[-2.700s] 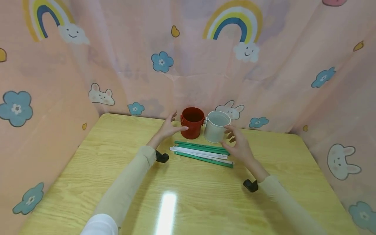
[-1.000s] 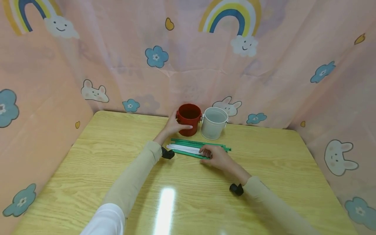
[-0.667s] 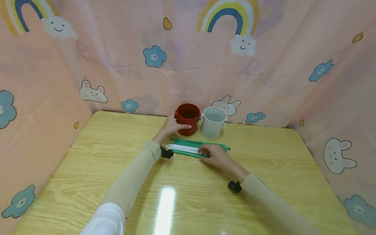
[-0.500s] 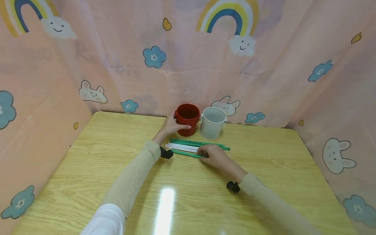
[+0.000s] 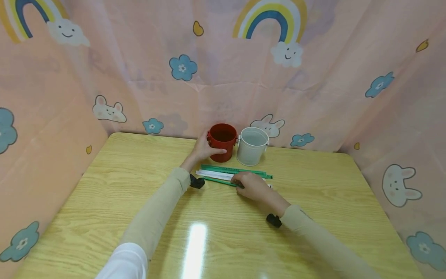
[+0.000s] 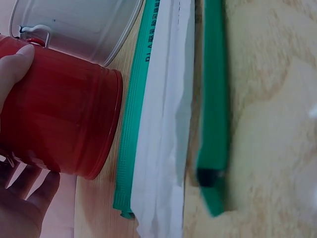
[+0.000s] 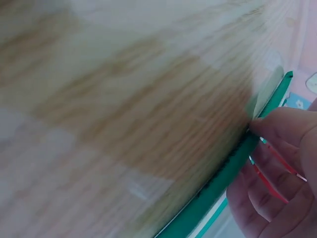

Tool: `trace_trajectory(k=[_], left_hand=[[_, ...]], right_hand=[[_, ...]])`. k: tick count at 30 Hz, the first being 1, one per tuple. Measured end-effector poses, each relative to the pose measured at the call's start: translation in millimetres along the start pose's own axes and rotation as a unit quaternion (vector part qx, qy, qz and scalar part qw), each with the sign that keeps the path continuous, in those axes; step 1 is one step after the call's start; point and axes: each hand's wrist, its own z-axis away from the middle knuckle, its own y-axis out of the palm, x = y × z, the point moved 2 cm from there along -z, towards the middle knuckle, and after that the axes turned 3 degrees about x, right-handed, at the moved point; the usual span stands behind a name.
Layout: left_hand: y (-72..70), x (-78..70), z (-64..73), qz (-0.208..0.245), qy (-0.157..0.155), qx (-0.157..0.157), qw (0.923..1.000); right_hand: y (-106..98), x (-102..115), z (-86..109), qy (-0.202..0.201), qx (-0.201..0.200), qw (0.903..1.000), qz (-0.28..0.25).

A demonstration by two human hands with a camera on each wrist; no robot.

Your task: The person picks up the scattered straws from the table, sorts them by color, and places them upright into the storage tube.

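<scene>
My left hand (image 5: 202,148) grips a small red bucket (image 5: 225,145) at the back of the table, thumb across its front and fingers behind. A white bucket (image 5: 251,152) stands right beside it. Before the buckets lie several wrapped straws: green ones (image 5: 232,169) at the back, white ones (image 5: 214,174) in the middle, and a green straw (image 5: 219,181) nearest me. With thumb and fingertips, my right hand (image 5: 254,186) pinches this front straw (image 7: 220,176). In the left wrist view its near end (image 6: 214,124) looks slightly apart from the white wrappers. My right hand covers the straws' right part.
The light wooden table (image 5: 167,236) carries a bright glare streak in front. Behind and at both sides hangs a pink patterned curtain (image 5: 223,93), close to the buckets. A black wrist device (image 5: 273,220) sits under my right wrist, another black device (image 5: 197,181) under my left.
My left hand has closed round the red bucket. My right hand has left the white bucket's side, come down to the straws, and now pinches the front green straw, drawing it slightly away from the white ones.
</scene>
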Motion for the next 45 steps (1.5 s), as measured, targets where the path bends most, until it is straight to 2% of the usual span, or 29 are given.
trace_trajectory(k=[7,11,12,17,23,26,33,39,45], left_hand=[[-2.6,-10.0,0.4,-0.014,0.004,0.008,0.9999],[-5.6,-12.9,-2.7,-0.02,-0.001,0.014,0.9997],[-6.1,-8.8,-5.4,-0.029,-0.001,0.01,0.9995],[-6.0,-7.6,-6.1,-0.051,-0.003,0.013,0.9986],[-0.3,-5.8,-4.2,-0.043,0.013,0.023,0.9987],[0.4,-5.4,-3.2,-0.036,0.012,0.017,0.9991],[0.1,-0.9,-1.0,-0.015,-0.013,0.013,0.9997],[-1.7,-1.0,0.5,-0.018,-0.015,0.001,0.9997],[-2.5,-0.8,0.3,-0.021,-0.025,-0.002,0.9995]], right_hand=[[-2.3,2.9,-2.4,-0.005,-0.006,0.9999,0.015],[-3.8,3.4,-4.1,0.006,-0.008,0.9998,0.015],[-3.9,3.5,-4.4,0.009,-0.008,0.9998,0.017],[-3.4,2.7,-0.1,0.008,-0.012,0.9993,0.034],[-2.2,-3.9,9.0,0.024,-0.012,0.9989,0.038],[-3.9,-7.4,13.1,0.034,-0.015,0.9987,0.035],[-12.8,-8.8,23.6,0.028,-0.027,0.9989,0.024],[-22.0,-8.3,26.8,0.045,-0.052,0.9976,-0.008],[-32.5,-7.9,27.0,0.042,-0.087,0.9945,-0.04]])
